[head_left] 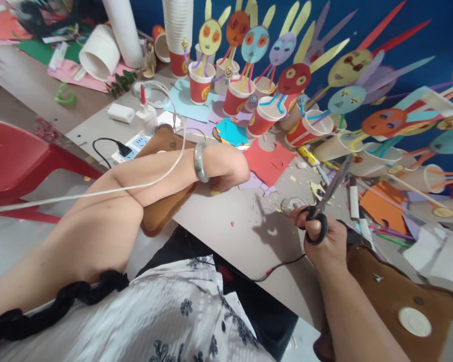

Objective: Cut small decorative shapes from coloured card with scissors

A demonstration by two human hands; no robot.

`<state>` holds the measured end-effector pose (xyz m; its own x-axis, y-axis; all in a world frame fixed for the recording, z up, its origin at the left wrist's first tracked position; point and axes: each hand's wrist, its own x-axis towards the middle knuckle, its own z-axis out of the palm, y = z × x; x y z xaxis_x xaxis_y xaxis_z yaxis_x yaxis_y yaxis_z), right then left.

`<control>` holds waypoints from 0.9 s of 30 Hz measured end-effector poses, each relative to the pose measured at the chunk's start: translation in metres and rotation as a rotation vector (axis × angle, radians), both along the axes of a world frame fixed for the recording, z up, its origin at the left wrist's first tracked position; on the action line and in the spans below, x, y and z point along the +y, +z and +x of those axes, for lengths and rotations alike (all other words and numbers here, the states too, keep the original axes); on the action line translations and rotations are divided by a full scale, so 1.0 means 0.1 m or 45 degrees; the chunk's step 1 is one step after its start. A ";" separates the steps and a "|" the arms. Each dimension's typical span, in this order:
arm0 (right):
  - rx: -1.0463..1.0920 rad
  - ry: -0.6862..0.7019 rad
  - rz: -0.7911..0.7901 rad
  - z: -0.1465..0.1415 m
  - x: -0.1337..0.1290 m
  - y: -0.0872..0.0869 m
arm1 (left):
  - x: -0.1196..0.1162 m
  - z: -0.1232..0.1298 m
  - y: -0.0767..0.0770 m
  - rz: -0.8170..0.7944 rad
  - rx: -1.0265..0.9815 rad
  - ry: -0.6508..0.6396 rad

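"Where are the scissors?"

"On the right side, held above the desk. The right hand has its fingers closed around the black handles, the thumb at one loop, and the blades point to the far right."

"And the left hand?"

"It's near the middle, bent at the wrist and curled down towards the desk, just beside the red paper. Its fingers are mostly hidden behind the hand, so I can't tell whether they grip anything. There's a bracelet at that wrist, and a white cable runs across the forearm."

"What lies around them?"

"Small scraps are scattered between the hands. A clear round object lies just beside the right hand. Blue paper sits beyond the left one, and a yellow glue stick lies farther off, towards the right. Orange paper is at the right."

"And at the far side?"

"A row of paper cups, with round paper faces standing up from them on coloured stems, most with long ears. A tall cup stack stands at the far left of that row."

"Anything near the right forearm?"

"A brown mat with a white disc on it. At the left, a power strip has a black plug in it."
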<state>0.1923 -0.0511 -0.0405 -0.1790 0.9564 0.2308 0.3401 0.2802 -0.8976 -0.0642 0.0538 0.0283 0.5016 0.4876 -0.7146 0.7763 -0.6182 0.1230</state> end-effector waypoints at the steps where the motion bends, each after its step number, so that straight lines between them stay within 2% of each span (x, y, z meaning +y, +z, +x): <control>1: -0.003 -0.002 -0.008 0.00 0.00 0.00 | 0.00 0.00 0.01 0.012 0.023 -0.070; 6: -0.007 -0.007 -0.021 0.02 0.02 -0.01 | -0.01 -0.02 0.06 0.024 0.047 -0.192; 16: 0.015 -0.003 -0.023 0.02 0.03 -0.02 | -0.10 0.02 0.08 0.076 0.035 -0.060; 27: 0.060 0.015 -0.025 0.04 0.06 -0.07 | -0.08 -0.01 0.09 0.094 0.033 -0.076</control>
